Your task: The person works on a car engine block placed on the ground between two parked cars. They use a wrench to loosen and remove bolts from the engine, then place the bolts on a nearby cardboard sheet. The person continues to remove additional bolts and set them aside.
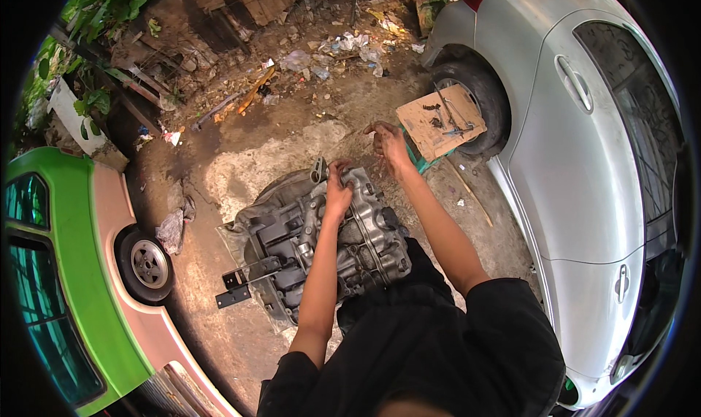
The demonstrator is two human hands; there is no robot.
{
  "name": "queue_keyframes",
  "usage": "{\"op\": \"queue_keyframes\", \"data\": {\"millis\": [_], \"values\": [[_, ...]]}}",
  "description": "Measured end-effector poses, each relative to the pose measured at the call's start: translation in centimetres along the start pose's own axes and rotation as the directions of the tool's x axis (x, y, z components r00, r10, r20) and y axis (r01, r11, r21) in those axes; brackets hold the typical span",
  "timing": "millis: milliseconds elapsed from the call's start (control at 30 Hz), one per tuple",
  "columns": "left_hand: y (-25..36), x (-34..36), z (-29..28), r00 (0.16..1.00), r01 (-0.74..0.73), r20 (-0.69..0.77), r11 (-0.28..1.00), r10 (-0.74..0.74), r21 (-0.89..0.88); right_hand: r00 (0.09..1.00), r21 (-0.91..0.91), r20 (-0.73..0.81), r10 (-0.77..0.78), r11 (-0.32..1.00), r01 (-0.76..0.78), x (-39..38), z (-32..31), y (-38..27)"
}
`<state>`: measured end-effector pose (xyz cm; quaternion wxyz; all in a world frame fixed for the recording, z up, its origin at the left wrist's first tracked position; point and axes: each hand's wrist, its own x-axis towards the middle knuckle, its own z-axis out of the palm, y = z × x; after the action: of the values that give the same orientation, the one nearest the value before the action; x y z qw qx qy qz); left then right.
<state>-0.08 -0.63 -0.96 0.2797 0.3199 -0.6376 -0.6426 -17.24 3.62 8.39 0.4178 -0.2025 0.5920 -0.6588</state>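
Note:
A grey metal gearbox (358,231) with a ribbed, bolted casing lies on the ground in front of me, close to my legs. My left hand (339,192) is at its far edge, fingers curled down by a metal bracket (318,170); whatever the fingertips grip is hidden. Beyond the gearbox, to the right, my right hand (390,147) hangs in the air with its fingers bent and apart, nothing visible in them. It is close to a piece of cardboard (423,136) on a green stool (421,162), on which tools and small dark parts (437,116) lie.
A silver car (540,125) stands along the right, its wheel (491,110) beside the cardboard. On the left is a green and pink vehicle (109,256). A black bracket (234,291) juts from the gearbox's left. Litter (350,44) covers the far ground; a stick (471,190) lies right.

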Motion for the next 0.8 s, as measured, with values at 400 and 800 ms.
{"op": "queue_keyframes", "data": {"millis": [400,800], "values": [[1.5,-1.4,0.8,0.925,-0.277,0.380,0.729,0.026,0.626,0.976,0.653,-0.173,0.130,0.757,0.015,-5.9,-6.9,4.1],[1.9,-2.8,2.0,0.905,-0.149,0.425,0.910,-0.032,0.386,0.954,0.857,-0.255,0.155,0.493,0.149,-9.1,-9.0,7.1]]}}
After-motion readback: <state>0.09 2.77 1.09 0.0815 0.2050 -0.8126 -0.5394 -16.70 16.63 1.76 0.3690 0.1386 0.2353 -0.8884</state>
